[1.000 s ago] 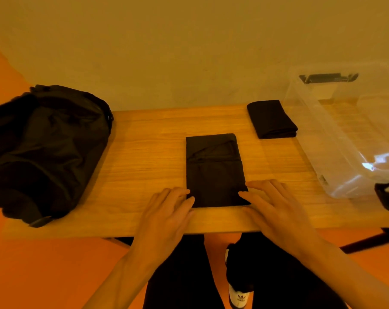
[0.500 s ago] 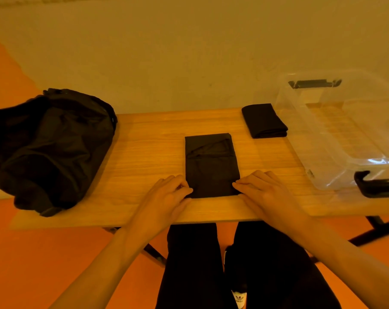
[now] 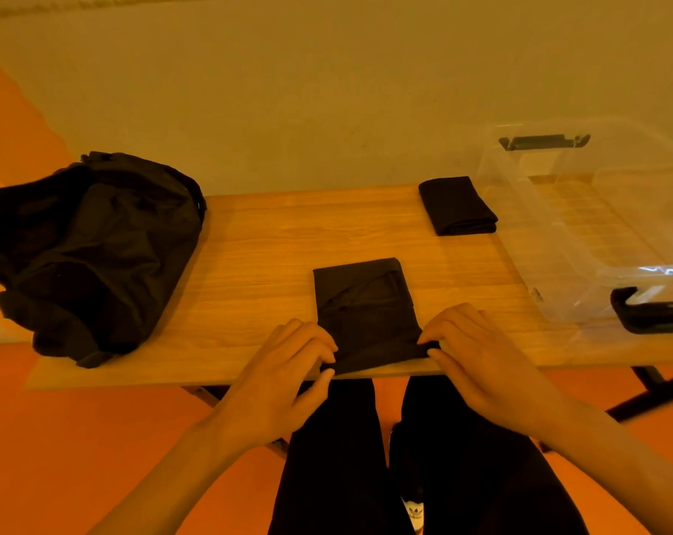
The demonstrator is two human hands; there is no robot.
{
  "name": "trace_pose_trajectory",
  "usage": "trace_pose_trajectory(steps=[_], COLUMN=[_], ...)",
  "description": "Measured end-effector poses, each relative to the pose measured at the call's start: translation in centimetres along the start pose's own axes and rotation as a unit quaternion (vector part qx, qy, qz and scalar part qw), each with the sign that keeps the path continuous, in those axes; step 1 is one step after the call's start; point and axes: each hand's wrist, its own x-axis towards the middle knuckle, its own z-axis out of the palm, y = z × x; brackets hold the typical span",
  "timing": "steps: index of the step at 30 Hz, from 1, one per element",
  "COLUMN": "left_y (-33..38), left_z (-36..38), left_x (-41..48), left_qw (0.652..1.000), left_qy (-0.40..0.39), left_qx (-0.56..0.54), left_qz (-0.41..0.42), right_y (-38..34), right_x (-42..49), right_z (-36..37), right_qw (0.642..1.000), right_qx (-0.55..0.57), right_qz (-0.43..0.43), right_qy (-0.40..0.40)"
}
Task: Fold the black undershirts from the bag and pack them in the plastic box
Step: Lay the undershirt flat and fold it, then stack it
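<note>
left grip (image 3: 284, 372) & right grip (image 3: 481, 361) each pinch a near corner of the undershirt (image 3: 365, 299) at the table's (image 3: 250, 264) 6 o'clock edge, i reckon to fold it away in half. the finished one (image 3: 458, 206) waits at 1 o'clock, just beside the box (image 3: 582, 241).

Wooden table (image 3: 257, 241); on it black bag (image 3: 95, 252); two folded undershirts (image 3: 365, 310); clear plastic box (image 3: 597, 225)

Plastic box (image 3: 520, 225) ran off the right edge; bag (image 3: 95, 256) ran off the left edge. Near corners of the flat undershirt (image 3: 365, 303) were hidden under the fingers of the left grip (image 3: 280, 384) and right grip (image 3: 481, 364). Label (image 3: 536, 293) on the box wall was too small to read.
</note>
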Motion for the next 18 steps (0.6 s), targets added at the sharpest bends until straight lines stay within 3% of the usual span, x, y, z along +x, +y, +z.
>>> trace_pose_trajectory(steps=[5, 10, 13, 18], left_y=[1.3, -0.2, -1.3, -3.1], left_z=[-1.1, -0.7, 0.0, 0.7], left_x=[1.1, 3.1, 4.4, 6.2], left_qw=[0.99, 0.934, 0.913, 0.909], left_qy=[0.039, 0.09, 0.115, 0.148], left_qx=[-0.12, -0.261, -0.266, -0.252], left_qz=[-0.062, -0.228, -0.286, -0.296], right_y=[-0.7, -0.7, -0.1, 1.1], right_x=[0.1, 3.5, 6.0, 8.6], right_z=[-0.6, -1.0, -0.3, 1.2], right_qw=[0.99, 0.95, 0.924, 0.91], right_qx=[0.136, 0.273, 0.315, 0.321], right_qz=[0.039, 0.151, 0.214, 0.258], right_qy=[-0.002, 0.025, 0.035, 0.053])
